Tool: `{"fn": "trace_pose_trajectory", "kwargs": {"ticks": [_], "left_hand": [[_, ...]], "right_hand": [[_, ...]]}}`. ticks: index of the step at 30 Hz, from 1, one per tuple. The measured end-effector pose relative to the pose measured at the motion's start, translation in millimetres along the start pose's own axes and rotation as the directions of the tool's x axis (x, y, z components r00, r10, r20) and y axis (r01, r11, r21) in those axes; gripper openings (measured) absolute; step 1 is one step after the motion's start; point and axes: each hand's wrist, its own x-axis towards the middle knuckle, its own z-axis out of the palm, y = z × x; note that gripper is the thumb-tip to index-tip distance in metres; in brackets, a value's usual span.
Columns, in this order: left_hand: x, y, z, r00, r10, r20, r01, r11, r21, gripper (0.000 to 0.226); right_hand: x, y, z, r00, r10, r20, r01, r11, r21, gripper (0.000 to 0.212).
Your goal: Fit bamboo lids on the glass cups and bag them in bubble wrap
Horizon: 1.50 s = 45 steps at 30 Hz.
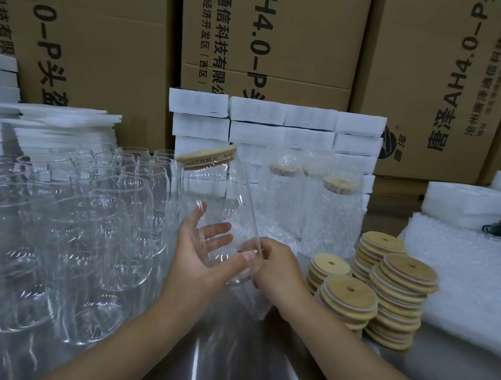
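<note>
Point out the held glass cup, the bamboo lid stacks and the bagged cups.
held glass cup [226, 193]: head view, side wall.
bamboo lid stacks [337, 295]: head view, nearest stack's top.
bagged cups [334, 225]: head view, rightmost one's wrap.

Item: one glass cup [225, 205], tilted, bamboo lid [206, 156] seated on its mouth. Left hand [203, 256] holds its side, fingers behind the glass, thumb in front; right hand [277, 269] grips its base. Left: bare glass cups [82, 216], massed. Right: stacked bamboo lids [387, 295] (each with a centre hole), beside a bubble-wrap pile [469, 273]. Behind: bubble-wrapped lidded cups [331, 212], upright; white foam blocks [282, 124]; printed cartons [293, 37].
</note>
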Motion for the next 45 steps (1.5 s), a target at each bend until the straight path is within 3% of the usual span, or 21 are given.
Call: {"fn": "trace_pose_trajectory", "kwargs": {"ticks": [3, 11, 15, 19, 27, 35, 41, 45], "left_hand": [[2, 0, -4, 0.998, 0.046, -0.04, -0.042, 0.995, 0.085, 0.094], [4, -4, -6, 0.988, 0.128, -0.086, -0.113, 0.981, 0.16, 0.099], [3, -2, -5, 0.985, 0.139, -0.099, -0.13, 0.987, 0.097, 0.106], [3, -1, -4, 0.985, 0.151, -0.079, -0.148, 0.988, 0.042, 0.095], [3, -4, -4, 0.999, 0.049, 0.015, -0.048, 0.997, -0.063, 0.087], [4, -2, -7, 0.991, 0.108, -0.073, -0.1, 0.99, 0.102, 0.095], [3, -2, -9, 0.997, 0.076, 0.022, -0.08, 0.968, 0.239, 0.095], [4, 0, -8, 0.997, 0.027, 0.069, -0.041, 0.977, 0.211, 0.079]], "right_hand": [[2, 1, 2, 1.0, 0.025, -0.007, -0.024, 0.998, 0.063, 0.01], [-1, -2, -4, 0.977, -0.174, -0.12, 0.153, 0.974, -0.169, 0.033], [-3, -8, -11, 0.966, -0.258, 0.025, 0.246, 0.88, -0.407, 0.043], [-6, -6, -9, 0.957, -0.264, 0.118, 0.283, 0.765, -0.579, 0.047], [-12, -10, -9, 0.955, -0.235, 0.182, 0.286, 0.892, -0.35, 0.059], [-14, -16, -15, 0.951, -0.196, 0.24, 0.244, 0.95, -0.192, 0.071], [-17, -18, -13, 0.944, -0.12, 0.306, 0.135, 0.99, -0.029, 0.079], [-20, -18, -5, 0.961, -0.105, 0.256, 0.104, 0.994, 0.015, 0.098]]}}
